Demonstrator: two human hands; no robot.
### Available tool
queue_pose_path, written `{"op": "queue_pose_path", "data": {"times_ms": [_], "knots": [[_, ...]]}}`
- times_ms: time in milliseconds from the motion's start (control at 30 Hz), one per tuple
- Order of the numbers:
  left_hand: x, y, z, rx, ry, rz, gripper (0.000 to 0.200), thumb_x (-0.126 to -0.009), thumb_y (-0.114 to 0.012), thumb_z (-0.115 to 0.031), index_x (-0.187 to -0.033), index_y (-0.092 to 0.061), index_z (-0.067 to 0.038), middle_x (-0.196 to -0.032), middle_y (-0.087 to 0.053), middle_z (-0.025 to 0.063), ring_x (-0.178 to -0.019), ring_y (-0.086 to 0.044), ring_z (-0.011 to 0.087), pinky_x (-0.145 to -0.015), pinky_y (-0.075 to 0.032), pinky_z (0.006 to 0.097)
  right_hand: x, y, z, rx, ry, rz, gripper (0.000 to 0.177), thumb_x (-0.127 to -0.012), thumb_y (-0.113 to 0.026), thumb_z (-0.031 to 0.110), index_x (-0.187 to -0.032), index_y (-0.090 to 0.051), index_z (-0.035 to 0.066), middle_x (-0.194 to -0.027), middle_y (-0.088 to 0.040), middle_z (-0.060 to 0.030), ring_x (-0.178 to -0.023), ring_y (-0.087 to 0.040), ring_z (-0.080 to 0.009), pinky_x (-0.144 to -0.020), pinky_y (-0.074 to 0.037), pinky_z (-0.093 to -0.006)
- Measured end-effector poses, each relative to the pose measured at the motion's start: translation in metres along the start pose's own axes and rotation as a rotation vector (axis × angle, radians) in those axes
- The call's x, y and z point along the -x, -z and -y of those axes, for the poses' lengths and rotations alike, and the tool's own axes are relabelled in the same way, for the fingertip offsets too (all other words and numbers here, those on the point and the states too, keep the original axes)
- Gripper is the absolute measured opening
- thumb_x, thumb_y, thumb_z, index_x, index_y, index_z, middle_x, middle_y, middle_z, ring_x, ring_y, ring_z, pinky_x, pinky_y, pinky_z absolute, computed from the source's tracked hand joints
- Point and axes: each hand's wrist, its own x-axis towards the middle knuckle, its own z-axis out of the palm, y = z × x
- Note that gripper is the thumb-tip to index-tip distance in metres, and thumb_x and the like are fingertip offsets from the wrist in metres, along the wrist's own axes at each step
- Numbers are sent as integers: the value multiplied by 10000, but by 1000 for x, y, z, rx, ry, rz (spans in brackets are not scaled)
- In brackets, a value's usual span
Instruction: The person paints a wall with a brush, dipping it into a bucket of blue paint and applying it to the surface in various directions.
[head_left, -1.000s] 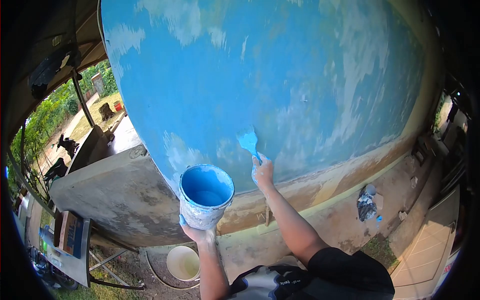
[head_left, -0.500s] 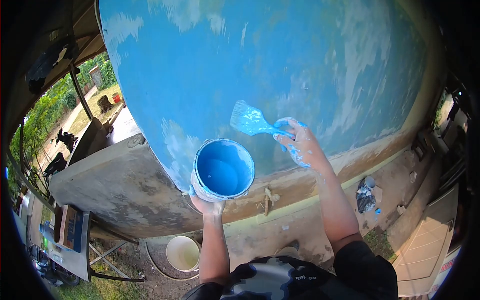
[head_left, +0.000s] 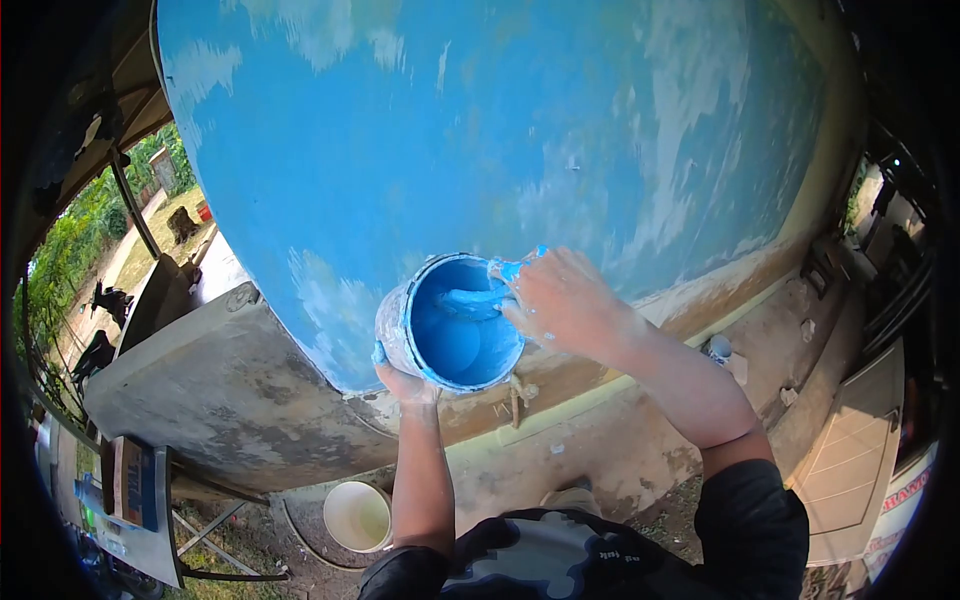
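A round bucket (head_left: pixel 394 328), its pale outside streaked and smeared with blue, is held up off the ground and tilted, its open mouth facing the camera. The inner wall is coated blue up to the rim. A smooth pool of blue paint (head_left: pixel 447 345) lies in the bottom, below the rim. A paint-covered blue brush (head_left: pixel 468 302) reaches into the mouth from the right, its bristles hard to make out.
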Motion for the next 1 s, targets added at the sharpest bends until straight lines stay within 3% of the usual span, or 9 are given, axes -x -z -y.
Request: {"op": "queue_pose_path", "data": {"times_ms": [67, 133, 267, 433, 600, 867, 1000], "knots": [[-1, -1, 4, -9, -2, 16, 634, -1038, -395, -479, -1446, -554, -20, -1429, -614, 175, -1289, -604, 349, -1104, -485, 504, -1, -5, 6, 32, -21, -80, 207, -898, -717, 211, -878, -675, 9, -766, -666, -206, -750, -682, -365, -682, -536, -468], [0, -10, 8, -4, -24, 123, 643, -1028, -414, -493, -1443, -559, -23, -1422, -619, 179, -1283, -608, 352, -1103, -486, 507, -3, -10, 10, 45, -32, -92, 175, -876, -715, 176, -842, -677, 9, -732, -666, -199, -707, -692, -356, -627, -536, -455], [-5, 6, 17, -123, -29, 36, 662, -1017, -436, -509, -1451, -553, -24, -1432, -612, 183, -1295, -600, 356, -1107, -481, 515, -8, -24, 18, 92, -53, -98, 82, -821, -689, 74, -770, -685, 10, -643, -664, -173, -602, -705, -335, -498, -524, -409], [-1, 0, 25, 51, 26, 66, 660, -1022, -431, -502, -1463, -537, -23, -1450, -598, 172, -1321, -580, 357, -1129, -458, 514, -11, -45, 19, 67, 9, -158, 59, -808, -671, 48, -788, -712, 10, -635, -663, -165, -598, -708, -315, -489, -524, -394], [5, -10, 27, -58, -12, -33, 661, -1020, -429, -509, -1465, -539, -33, -1455, -596, 162, -1329, -571, 358, -1138, -444, 514, -5, -56, 21, 95, 124, -112, 73, -805, -689, 61, -831, -725, 3, -619, -652, -168, -572, -694, -301, -488, -525, -392], [10, -7, 24, 122, 85, -18, 668, -1010, -458, -537, -1492, -509, -77, -1542, -506, 157, -1372, -513, 374, -1155, -423, 560, 23, -23, -6, -25, -61, -113, 189, -918, -696, 196, -975, -699, 16, -832, -704, -177, -687, -676, -372, -597, -528, -464], [10, -13, 27, 187, 84, -96, 655, -1009, -451, -538, -1495, -511, -103, -1554, -495, 134, -1394, -491, 367, -1161, -413, 566, 34, -25, -8, -85, -111, -199, 188, -926, -693, 197, -1018, -701, 33, -827, -701, -159, -704, -674, -370, -609, -526, -472]]}}
